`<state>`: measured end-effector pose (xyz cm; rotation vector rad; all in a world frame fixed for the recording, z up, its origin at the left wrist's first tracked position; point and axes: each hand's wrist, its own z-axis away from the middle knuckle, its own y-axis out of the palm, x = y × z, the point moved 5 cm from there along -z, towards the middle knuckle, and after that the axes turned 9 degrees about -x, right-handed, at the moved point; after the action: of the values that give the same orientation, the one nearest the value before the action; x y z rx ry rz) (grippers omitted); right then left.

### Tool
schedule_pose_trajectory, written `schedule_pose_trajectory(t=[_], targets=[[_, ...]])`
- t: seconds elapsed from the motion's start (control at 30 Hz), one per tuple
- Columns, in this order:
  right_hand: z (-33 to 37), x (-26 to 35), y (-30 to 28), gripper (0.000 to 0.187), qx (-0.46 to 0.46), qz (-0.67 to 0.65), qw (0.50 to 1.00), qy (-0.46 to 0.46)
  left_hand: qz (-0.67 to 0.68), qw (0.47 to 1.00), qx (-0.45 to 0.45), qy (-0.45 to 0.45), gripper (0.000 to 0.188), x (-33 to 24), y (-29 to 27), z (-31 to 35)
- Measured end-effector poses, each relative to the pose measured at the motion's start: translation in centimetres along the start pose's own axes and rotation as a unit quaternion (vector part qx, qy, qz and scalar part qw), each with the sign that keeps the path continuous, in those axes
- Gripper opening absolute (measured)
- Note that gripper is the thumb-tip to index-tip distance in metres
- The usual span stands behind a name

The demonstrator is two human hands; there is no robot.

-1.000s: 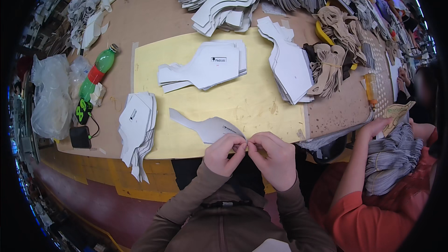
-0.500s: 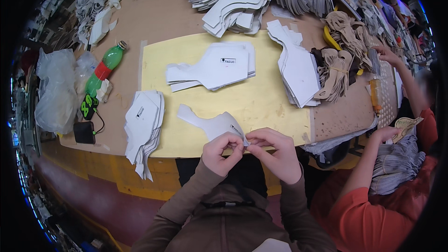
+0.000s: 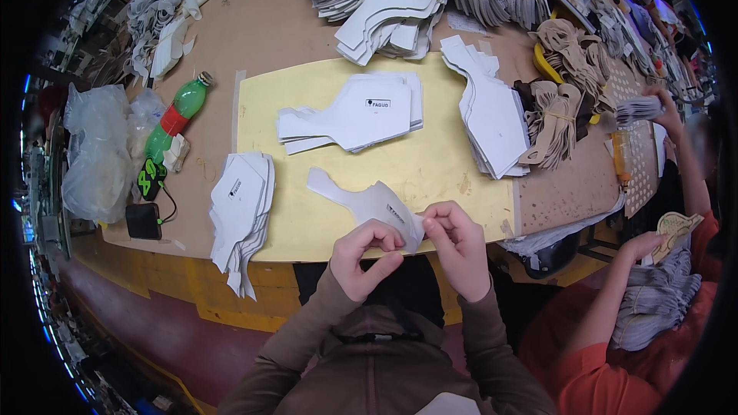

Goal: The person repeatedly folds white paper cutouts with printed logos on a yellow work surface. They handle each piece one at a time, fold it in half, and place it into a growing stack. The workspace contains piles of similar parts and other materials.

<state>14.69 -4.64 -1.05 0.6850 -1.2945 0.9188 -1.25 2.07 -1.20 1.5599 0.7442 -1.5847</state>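
A: Where's the flat white cut-out piece point(image 3: 369, 201)?
B: Over the yellow mat point(image 3: 430, 177)'s near edge. Left hand point(image 3: 365, 253) and right hand point(image 3: 455, 242) both pinch its near end, close together — exact grip's hard to see.

Left hand point(image 3: 367, 255): pinches near edge of a white, curved, flat cut-out piece point(image 3: 367, 201).
Right hand point(image 3: 460, 244): fingertips on the same piece, just beside the left hand.
Table point(image 3: 269, 38): brown board top with a yellow sheet point(image 3: 430, 169).
On sheet: stack of white cut-outs point(image 3: 357, 114).
Left edge: fanned white stack point(image 3: 240, 215); green plastic bottle point(image 3: 175, 117).
Right: another person's hand point(image 3: 639, 244) holding a tan shape.
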Motion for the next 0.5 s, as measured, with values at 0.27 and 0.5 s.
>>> schedule_pose_trajectory(t=[0.27,0.5], targets=[[1.5,1.9,1.4,0.009,0.019,0.041,0.998,-0.041,-0.140,0.989,-0.036,-0.031,0.014,-1.0,-0.5,0.6],[-0.7,-1.3,1.6,0.011,-0.037,-0.064,0.997,0.037,-0.178,0.982,0.003,0.060,0.013,-1.9,-0.4,0.6]])
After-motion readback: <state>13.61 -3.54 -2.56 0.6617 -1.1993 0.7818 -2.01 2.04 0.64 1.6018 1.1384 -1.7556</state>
